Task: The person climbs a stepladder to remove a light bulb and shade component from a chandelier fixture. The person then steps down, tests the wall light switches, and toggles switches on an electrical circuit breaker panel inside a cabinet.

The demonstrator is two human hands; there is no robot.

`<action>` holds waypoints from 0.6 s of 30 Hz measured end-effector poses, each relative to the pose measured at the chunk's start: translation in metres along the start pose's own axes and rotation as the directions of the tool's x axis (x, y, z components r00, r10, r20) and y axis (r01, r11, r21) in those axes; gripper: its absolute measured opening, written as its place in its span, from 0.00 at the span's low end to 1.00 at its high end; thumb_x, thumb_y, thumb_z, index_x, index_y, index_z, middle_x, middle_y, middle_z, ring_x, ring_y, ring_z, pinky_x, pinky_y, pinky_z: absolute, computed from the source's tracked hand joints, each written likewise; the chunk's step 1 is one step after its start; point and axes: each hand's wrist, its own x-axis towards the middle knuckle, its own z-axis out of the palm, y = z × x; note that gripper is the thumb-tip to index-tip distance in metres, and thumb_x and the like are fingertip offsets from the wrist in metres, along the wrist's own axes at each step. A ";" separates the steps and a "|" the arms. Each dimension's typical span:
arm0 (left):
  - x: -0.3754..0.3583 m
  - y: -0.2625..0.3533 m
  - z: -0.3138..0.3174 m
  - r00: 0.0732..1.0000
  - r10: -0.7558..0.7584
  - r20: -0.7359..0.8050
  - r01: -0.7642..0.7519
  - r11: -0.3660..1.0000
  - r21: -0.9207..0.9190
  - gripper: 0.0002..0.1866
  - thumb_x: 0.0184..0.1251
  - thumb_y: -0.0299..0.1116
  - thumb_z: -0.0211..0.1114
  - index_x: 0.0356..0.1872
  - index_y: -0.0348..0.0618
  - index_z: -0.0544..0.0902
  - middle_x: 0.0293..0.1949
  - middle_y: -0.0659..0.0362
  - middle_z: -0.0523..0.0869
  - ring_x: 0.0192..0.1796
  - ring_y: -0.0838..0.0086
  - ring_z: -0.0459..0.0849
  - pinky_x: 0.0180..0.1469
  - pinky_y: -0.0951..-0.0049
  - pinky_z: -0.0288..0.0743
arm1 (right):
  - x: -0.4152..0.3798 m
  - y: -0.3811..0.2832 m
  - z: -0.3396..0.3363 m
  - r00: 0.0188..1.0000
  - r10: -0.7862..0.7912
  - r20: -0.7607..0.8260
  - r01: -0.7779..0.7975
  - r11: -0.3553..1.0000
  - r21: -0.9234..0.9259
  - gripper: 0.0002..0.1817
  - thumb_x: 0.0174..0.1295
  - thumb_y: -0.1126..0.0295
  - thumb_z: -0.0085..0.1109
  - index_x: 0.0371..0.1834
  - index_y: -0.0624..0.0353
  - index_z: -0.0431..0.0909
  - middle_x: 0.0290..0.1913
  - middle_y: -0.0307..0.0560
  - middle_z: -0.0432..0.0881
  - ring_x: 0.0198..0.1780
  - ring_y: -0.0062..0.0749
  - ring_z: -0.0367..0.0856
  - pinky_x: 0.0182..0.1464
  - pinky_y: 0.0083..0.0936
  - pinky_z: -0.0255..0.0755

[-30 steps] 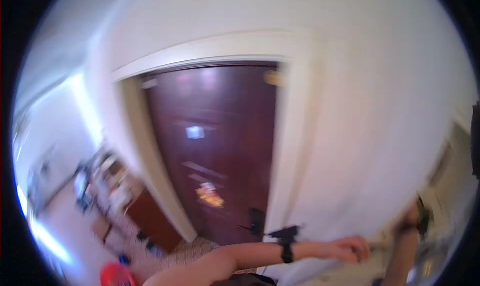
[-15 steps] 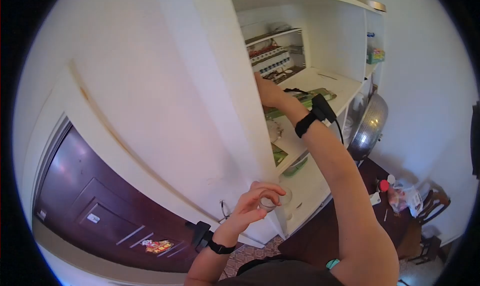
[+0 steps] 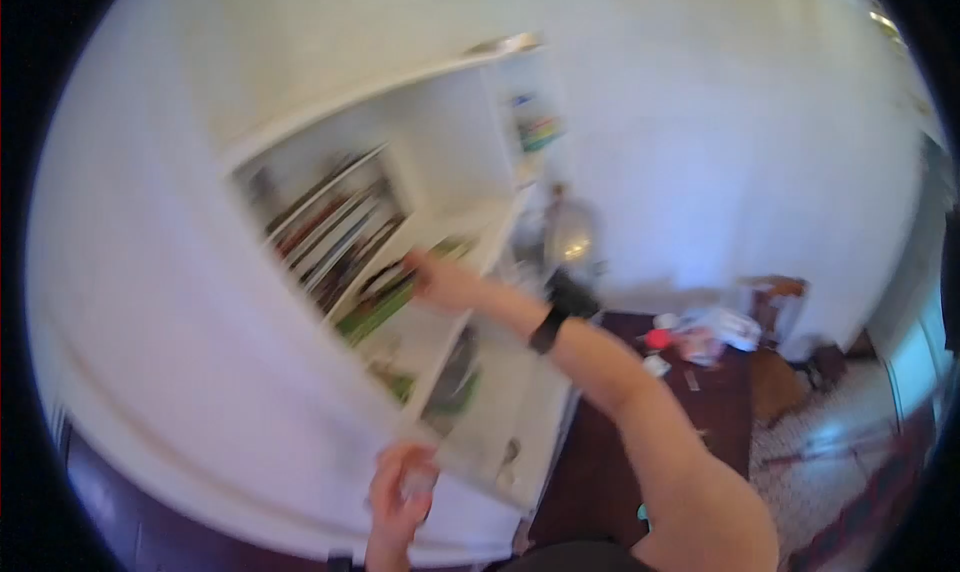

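Note:
My left hand [image 3: 392,492] is low in the view, beside the white wall. Its curled fingers hold a small clear glass [image 3: 416,482], smeared by motion. My right hand [image 3: 442,280] is at the front of the white shelf unit [image 3: 455,162], at the level of the middle shelf. Motion blurs its fingers, and I cannot make out anything in them. Just behind it, a flat green item [image 3: 375,314] lies on that shelf. A black strap [image 3: 550,329] is round my right wrist.
Below and to the right stands a dark table [image 3: 590,462] with a plastic bag [image 3: 705,337] and a red-topped item [image 3: 658,338]. A round metal pan [image 3: 575,242] leans beside the shelves. A wooden chair [image 3: 778,297] is behind the table.
The view has swung right, showing more of the table and room. My right hand has come back from deep in the shelf to its front. My left hand keeps hold of the glass.

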 end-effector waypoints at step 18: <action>0.044 0.014 0.014 0.659 0.749 0.072 -0.739 0.626 0.247 0.21 0.64 0.44 0.63 0.45 0.33 0.80 0.49 0.45 0.82 0.51 0.51 0.78 0.54 0.55 0.71 | -0.286 -0.148 -0.267 0.698 0.700 -0.151 -0.670 0.562 -0.485 0.17 0.55 0.58 0.61 0.43 0.58 0.80 0.34 0.48 0.84 0.37 0.39 0.83 0.40 0.35 0.76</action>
